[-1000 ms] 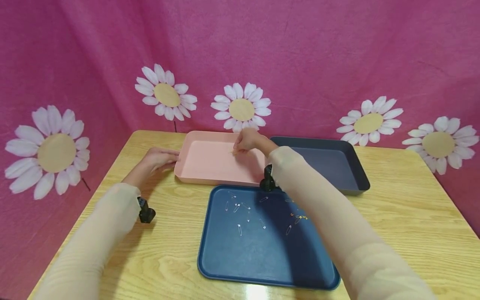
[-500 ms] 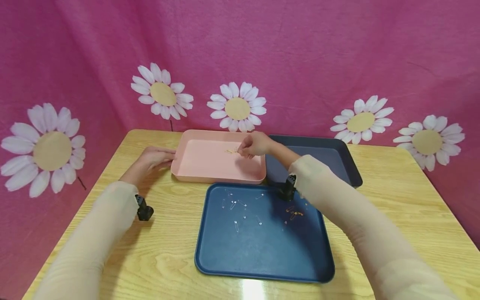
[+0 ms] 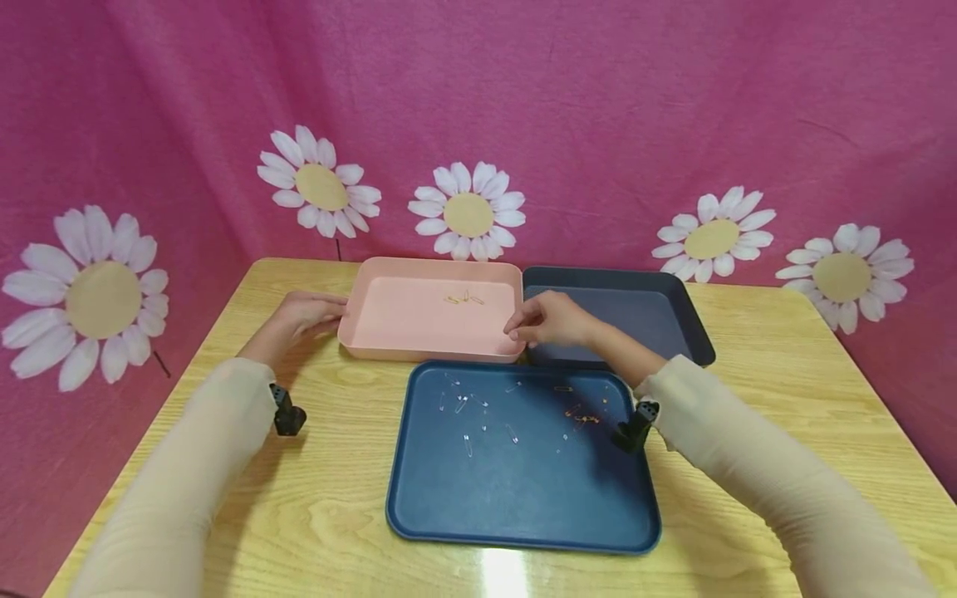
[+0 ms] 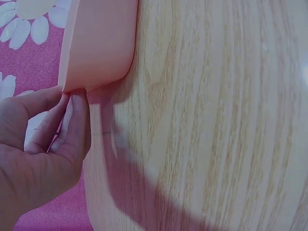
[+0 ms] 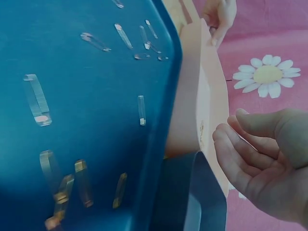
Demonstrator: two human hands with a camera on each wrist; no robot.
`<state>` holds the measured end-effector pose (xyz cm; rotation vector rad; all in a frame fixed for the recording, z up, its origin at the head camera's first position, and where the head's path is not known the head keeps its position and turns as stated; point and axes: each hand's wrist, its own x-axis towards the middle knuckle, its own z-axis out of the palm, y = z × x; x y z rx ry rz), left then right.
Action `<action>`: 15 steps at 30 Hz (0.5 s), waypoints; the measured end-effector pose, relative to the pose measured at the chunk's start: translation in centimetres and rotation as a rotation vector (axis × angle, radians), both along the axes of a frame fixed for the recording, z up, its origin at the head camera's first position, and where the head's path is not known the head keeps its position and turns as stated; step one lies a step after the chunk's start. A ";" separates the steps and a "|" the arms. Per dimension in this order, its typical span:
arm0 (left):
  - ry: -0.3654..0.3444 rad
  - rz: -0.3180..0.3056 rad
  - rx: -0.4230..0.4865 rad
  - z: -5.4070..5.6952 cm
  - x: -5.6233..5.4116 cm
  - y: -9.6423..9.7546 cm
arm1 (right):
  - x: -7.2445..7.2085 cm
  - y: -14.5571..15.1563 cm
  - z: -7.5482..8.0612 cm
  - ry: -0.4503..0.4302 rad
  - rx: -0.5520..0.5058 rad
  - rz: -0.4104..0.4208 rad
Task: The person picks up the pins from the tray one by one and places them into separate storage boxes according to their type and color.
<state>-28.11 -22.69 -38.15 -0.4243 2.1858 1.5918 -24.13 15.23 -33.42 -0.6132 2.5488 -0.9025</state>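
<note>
My left hand [image 3: 305, 320] pinches the left rim of the pink tray [image 3: 426, 342], its fingertips at the edge in the left wrist view. Several gold safety pins [image 3: 467, 297] lie inside that tray. My right hand [image 3: 557, 320] is over the border between the pink tray and the dark tray, fingers loosely bent and nothing between them. On the blue tray [image 3: 516, 498] in front are scattered silver safety pins [image 3: 468, 446] and a cluster of gold safety pins [image 3: 586, 419] at its right side. The right wrist view shows both kinds close up.
The dark grey-blue tray [image 3: 635, 320] stands right of the pink one, behind the blue tray. All three are on a wooden table [image 3: 321, 515]. A pink cloth [image 3: 598, 124] with daisies hangs behind and to the left.
My right hand has let go of a gold safety pin in the pink tray and moved right and toward me. The left hand keeps to the tray's rim.
</note>
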 end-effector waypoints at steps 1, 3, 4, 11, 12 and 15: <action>0.007 -0.011 -0.007 0.2 0.1 0.1 | 0.4 0.4 0.0 -0.006 -0.010 -0.001; 0.013 -0.020 -0.012 0.5 0.3 0.1 | 1.3 1.2 -0.2 -0.004 -0.017 -0.003; 0.011 -0.017 -0.006 0.6 0.3 0.1 | 1.7 1.6 -0.3 0.007 -0.018 0.003; -0.021 -0.025 -0.014 0.6 0.1 0.1 | 4.5 4.4 -1.4 0.027 -0.025 0.010; -0.022 -0.029 -0.017 0.6 0.1 0.1 | 4.8 4.7 -1.6 0.020 -0.025 0.005; -0.026 -0.036 -0.034 0.5 0.1 0.1 | 5.9 5.6 -2.1 -0.003 -0.021 -0.015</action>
